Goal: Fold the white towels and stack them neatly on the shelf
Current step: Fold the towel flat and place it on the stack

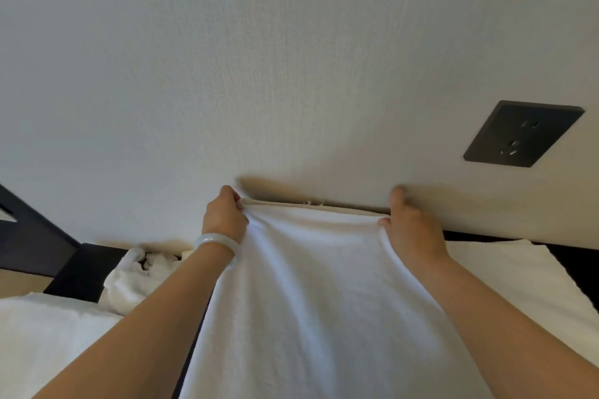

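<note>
Fingers (230,194) of the left hand (224,215) and right hand (413,230) pinch the two far corners of the white towel (308,285), near the wall (291,74) — its length runs back toward the person, each hand equally close.

Two bare arms reach up and forward, side by side. The bare left arm (139,317) comes in from the bottom left. The bare right arm (505,317) comes in from the bottom right. The left hand (225,214) is curled like a small fist with its back to the camera. It pinches one top corner of a soft white cloth towel (308,285). A pale, see-through round bracelet (215,241) sits on the left wrist. The right hand (413,230) grips the other top corner, with its thumb (385,222) on the near side of the cloth. Both hands are about level and well apart.
</note>
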Available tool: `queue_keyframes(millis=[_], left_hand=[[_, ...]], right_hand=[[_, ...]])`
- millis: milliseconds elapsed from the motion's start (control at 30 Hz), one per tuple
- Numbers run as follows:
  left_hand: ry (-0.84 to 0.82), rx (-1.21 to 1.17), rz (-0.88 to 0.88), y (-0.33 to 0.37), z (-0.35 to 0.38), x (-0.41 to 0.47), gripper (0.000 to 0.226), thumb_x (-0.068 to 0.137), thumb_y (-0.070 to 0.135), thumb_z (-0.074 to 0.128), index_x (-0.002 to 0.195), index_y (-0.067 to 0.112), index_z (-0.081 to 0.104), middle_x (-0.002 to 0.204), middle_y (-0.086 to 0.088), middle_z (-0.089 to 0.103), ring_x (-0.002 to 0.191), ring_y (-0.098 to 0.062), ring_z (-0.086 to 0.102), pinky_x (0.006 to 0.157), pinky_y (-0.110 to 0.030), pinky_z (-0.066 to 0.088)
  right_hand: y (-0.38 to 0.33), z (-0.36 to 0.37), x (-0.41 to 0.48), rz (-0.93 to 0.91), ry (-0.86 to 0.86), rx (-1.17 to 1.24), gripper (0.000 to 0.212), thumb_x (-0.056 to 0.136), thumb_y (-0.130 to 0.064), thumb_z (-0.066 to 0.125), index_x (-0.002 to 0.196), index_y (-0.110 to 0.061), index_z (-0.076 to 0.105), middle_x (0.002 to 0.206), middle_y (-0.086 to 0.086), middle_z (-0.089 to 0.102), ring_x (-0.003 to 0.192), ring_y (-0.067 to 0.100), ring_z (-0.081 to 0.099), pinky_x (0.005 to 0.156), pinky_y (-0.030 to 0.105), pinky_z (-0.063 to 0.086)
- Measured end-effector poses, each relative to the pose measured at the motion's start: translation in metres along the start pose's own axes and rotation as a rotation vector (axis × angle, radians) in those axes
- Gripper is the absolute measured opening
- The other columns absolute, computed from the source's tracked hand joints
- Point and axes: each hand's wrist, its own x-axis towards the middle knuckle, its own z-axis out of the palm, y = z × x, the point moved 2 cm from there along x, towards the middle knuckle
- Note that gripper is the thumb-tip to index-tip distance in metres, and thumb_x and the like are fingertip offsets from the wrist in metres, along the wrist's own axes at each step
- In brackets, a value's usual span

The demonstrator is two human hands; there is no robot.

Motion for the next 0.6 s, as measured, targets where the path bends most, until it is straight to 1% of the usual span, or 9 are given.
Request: queue_keyframes(millis=[67,133,200,267,333,400,500,533,600], left_hand=[[0.012,-0.009,0.006,0.0,0.009,-0.006,0.013,0.09,0.0,0.044,0.098,0.009,0.049,0.1,-0.018,0.063,0.09,-0.038,0.06,0.08,-0.044,0.051],[0.002,0.014,0.053,0.001,0.016,-0.013,0.025,0.095,0.003,0.049,0.12,0.003,0.047,0.125,-0.017,0.049,0.104,-0.035,0.056,0.086,-0.034,0.044],[0.049,0.066,0.223,0.004,0.021,-0.027,0.037,0.093,0.0,0.053,0.129,-0.003,0.045,0.132,-0.018,0.042,0.109,-0.033,0.054,0.094,-0.033,0.043],[0.111,0.19,0.52,0.007,0.031,-0.054,0.032,0.086,-0.004,0.055,0.118,0.0,0.054,0.116,-0.017,0.052,0.099,-0.033,0.059,0.09,-0.041,0.052],[0.009,0.364,0.708,-0.005,0.053,-0.079,0.029,0.083,0.014,0.054,0.112,0.011,0.057,0.108,-0.01,0.06,0.093,-0.03,0.064,0.084,-0.042,0.055],[-0.169,0.561,0.664,-0.022,0.073,-0.087,0.045,0.091,0.04,0.041,0.126,0.017,0.058,0.131,-0.007,0.059,0.118,-0.03,0.061,0.1,-0.051,0.043],[-0.227,0.739,0.562,-0.039,0.08,-0.073,0.066,0.098,0.062,0.007,0.153,0.031,0.025,0.159,0.001,0.026,0.146,-0.02,0.026,0.11,-0.054,0.014],[-0.257,0.755,0.519,-0.038,0.078,-0.068,0.072,0.092,0.067,-0.009,0.155,0.035,0.008,0.163,0.003,0.01,0.149,-0.017,0.011,0.114,-0.053,0.006],[-0.264,0.754,0.477,-0.032,0.079,-0.065,0.085,0.069,0.07,-0.038,0.147,0.039,-0.021,0.158,0.008,-0.021,0.145,-0.012,-0.018,0.117,-0.05,-0.01]], right_hand=[[0.001,0.008,-0.004,0.002,0.042,0.001,0.05,0.096,-0.026,0.061,0.134,-0.002,0.039,0.084,0.01,0.07,0.074,0.033,0.068,0.054,0.032,0.037],[0.003,0.008,-0.008,-0.005,0.157,0.01,0.044,0.08,-0.009,0.079,0.115,0.002,0.054,0.078,0.014,0.065,0.064,0.035,0.063,0.052,0.034,0.044],[-0.002,0.007,-0.02,-0.031,0.322,0.054,0.042,0.07,0.004,0.079,0.107,0.0,0.06,0.095,0.016,0.064,0.079,0.036,0.06,0.071,0.042,0.049],[-0.022,0.01,-0.045,-0.276,0.379,0.148,0.038,0.075,0.001,0.069,0.113,-0.003,0.062,0.112,0.016,0.063,0.095,0.037,0.06,0.089,0.043,0.041],[-0.036,0.027,-0.075,-0.597,0.194,0.146,0.04,0.088,-0.019,0.054,0.125,-0.009,0.061,0.13,0.009,0.061,0.117,0.03,0.058,0.103,0.043,0.034],[-0.024,0.046,-0.077,-0.564,-0.056,0.083,0.056,0.093,-0.042,0.039,0.143,-0.018,0.048,0.151,0.0,0.043,0.138,0.021,0.044,0.116,0.038,0.017],[0.01,0.055,-0.051,-0.238,-0.161,0.103,0.081,0.089,-0.066,0.005,0.157,-0.021,0.011,0.16,-0.009,0.0,0.15,0.01,0.007,0.118,0.022,-0.012],[0.01,0.051,-0.05,-0.232,-0.185,0.1,0.087,0.087,-0.069,-0.005,0.157,-0.02,0.01,0.159,-0.008,-0.003,0.151,0.011,0.005,0.118,0.022,-0.012],[0.004,0.041,-0.059,-0.303,-0.156,0.111,0.086,0.096,-0.063,-0.005,0.15,-0.011,0.036,0.157,-0.002,0.019,0.147,0.02,0.029,0.119,0.027,0.001]])
